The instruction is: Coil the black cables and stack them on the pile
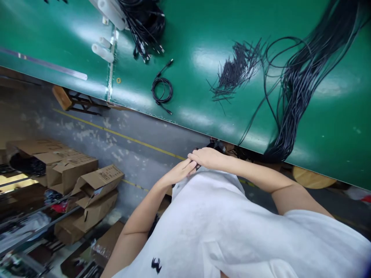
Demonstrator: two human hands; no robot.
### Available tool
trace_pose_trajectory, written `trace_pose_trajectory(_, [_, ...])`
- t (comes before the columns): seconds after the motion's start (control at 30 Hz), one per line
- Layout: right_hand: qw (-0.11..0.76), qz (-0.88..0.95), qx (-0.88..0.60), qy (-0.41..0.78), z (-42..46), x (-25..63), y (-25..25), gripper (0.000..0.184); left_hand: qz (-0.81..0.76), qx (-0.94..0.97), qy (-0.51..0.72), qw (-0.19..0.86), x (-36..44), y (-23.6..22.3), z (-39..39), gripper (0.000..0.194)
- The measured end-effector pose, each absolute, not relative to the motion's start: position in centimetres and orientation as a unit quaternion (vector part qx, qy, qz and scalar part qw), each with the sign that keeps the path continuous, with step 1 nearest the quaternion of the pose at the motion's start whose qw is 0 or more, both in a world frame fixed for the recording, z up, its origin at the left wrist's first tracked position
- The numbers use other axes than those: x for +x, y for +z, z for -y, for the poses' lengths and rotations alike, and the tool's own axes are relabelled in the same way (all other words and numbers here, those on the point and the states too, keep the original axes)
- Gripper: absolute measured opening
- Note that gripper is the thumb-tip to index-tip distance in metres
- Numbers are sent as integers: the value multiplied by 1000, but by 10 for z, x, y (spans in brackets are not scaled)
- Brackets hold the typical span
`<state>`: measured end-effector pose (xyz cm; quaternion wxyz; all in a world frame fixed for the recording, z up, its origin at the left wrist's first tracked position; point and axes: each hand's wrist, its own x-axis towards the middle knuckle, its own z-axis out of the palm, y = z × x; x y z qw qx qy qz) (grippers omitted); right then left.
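Observation:
My left hand (pixel 182 170) and my right hand (pixel 207 157) meet in front of my waist, below the table's edge. The fingers of both are closed together and overlap, the right partly over the left. A small dark thing shows between them, too hidden to name. On the green table (pixel 191 96) beyond them lies a coiled black cable (pixel 162 90) with a plug at each end. Farther off is a bundle of black cables (pixel 147 27). A heap of short black ties (pixel 239 67) and a long bunch of black cords (pixel 295 88) lie to the right.
White rolls (pixel 102 53) and a yellow ring (pixel 118 80) are on the table at left, near a clear strip (pixel 58 67). Cardboard boxes (pixel 98 181) stand on the left beside a rack. A wooden stool (pixel 313 177) sits partly under the table at right.

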<state>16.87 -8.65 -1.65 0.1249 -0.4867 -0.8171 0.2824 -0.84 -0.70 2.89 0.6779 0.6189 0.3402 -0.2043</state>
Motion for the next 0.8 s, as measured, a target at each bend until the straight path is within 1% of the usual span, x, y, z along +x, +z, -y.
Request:
trace_pose_trajectory(0.1, [143, 797, -491, 320, 88, 173, -24, 25, -325, 668, -248, 621, -3, 31, 7, 43])
trace_pose_trajectory(0.23, [195, 771, -420, 437, 87, 186, -37, 15, -345, 728, -304, 509, 7, 33, 19, 40])
trace_pose_trajectory(0.3, [231, 753, -360, 500, 80, 209, -46, 24, -382, 716, -307, 497, 9, 31, 28, 32])
trace_pose_trajectory(0.33, [250, 733, -365, 518, 73, 227, -52, 28, -412, 698, -289, 509, 8, 30, 32, 30])
trace_pose_trajectory(0.37, [267, 704, -403, 520, 64, 248, -59, 27, -447, 672, -253, 534, 7, 28, 36, 30])
trace_pose_trajectory(0.4, [281, 668, -466, 508, 54, 272, -68, 23, -483, 634, -203, 568, 6, 27, 39, 32])
trace_pose_trajectory(0.43, [289, 615, -562, 472, 41, 298, -78, 20, -516, 587, -146, 606, 5, 26, 41, 36])
trace_pose_trajectory(0.5, [281, 517, -716, 375, 14, 349, -103, 36, -557, 488, -43, 671, 4, 25, 44, 43])
trace_pose_trajectory(0.53, [258, 459, -792, 310, 0, 372, -116, 38, -566, 449, -8, 692, 5, 25, 44, 46])
trace_pose_trajectory(0.57, [225, 415, -839, 270, -11, 390, -129, 37, -571, 423, 15, 703, 6, 25, 45, 47])
trace_pose_trajectory(0.63, [159, 358, -893, 220, -29, 415, -151, 32, -577, 408, 34, 707, 8, 27, 46, 48])
trace_pose_trajectory(0.67, [134, 356, -899, 216, -34, 421, -159, 30, -580, 409, 37, 704, 9, 27, 48, 47])
trace_pose_trajectory(0.8, [94, 383, -898, 195, -37, 421, -171, 28, -587, 421, 48, 690, 8, 26, 52, 49])
